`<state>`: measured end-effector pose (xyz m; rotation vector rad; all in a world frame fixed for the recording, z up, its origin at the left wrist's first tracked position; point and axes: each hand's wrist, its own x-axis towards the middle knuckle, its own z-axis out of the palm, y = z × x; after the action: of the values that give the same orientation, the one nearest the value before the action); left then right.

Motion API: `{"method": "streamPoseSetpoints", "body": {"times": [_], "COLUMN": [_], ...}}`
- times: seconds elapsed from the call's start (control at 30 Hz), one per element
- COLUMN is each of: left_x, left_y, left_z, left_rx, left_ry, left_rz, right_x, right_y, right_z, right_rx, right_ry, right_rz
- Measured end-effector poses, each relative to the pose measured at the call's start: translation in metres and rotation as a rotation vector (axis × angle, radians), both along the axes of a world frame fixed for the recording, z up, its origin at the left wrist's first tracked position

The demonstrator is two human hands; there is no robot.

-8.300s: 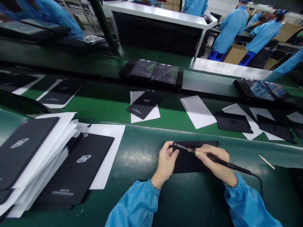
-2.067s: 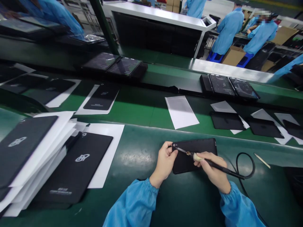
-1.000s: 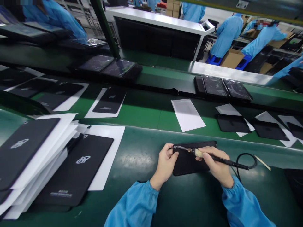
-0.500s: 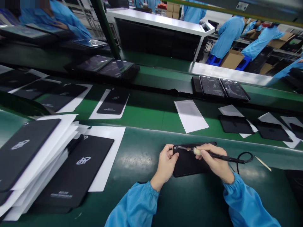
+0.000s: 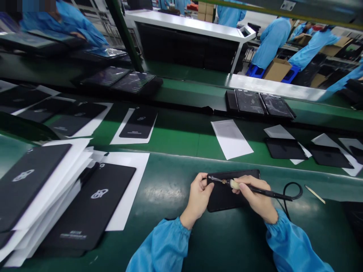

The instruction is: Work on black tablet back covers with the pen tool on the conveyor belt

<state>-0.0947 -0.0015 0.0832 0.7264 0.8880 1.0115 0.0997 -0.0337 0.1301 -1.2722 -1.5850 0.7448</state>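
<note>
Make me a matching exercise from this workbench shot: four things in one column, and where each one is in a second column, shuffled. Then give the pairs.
Things
1. soldering iron
2. small black tablet
3. thin stick
4. blank white sheet

Places
A. alone on the bright green belt beyond the dark mat
B. in the right hand, tip at the tablet's top left corner
C. on the mat to the right of the looped cord
D. flat on the mat, its left edge under the left hand

Pairs: 1-B, 2-D, 3-C, 4-A
</note>
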Motion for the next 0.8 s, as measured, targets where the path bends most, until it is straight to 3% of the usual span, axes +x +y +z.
{"method": "streamPoseSetpoints", "body": {"times": [0.23,0.43,0.63,0.73,0.8], "left_x": [0.000,0.001,0.001,0.001,0.001], "left_y": [0.000,0.000,0.001,0.001,0.001], "left_z": [0.000,0.001,0.000,0.000,0.001], "left_rx": [-0.004,-0.015,-0.030,-0.029,-0.025], "left_ry": [0.003,-0.004,0.011,0.012,0.001], "left_rz": [0.004,0.005,0.024,0.026,0.024], "right_x": [-0.004,-0.002,0.003,-0.001,-0.005], "right_y": [0.001,-0.014,-0.028,-0.033,-0.035], "right_z": [-0.007,-0.015,-0.026,-0.022,-0.017], "right_rx": [-0.006,-0.029,-0.155,-0.130,-0.035], "right_ry": [0.054,0.194,0.380,0.339,0.238], "right_rz": [-0.045,-0.135,-0.146,-0.151,-0.193]}}
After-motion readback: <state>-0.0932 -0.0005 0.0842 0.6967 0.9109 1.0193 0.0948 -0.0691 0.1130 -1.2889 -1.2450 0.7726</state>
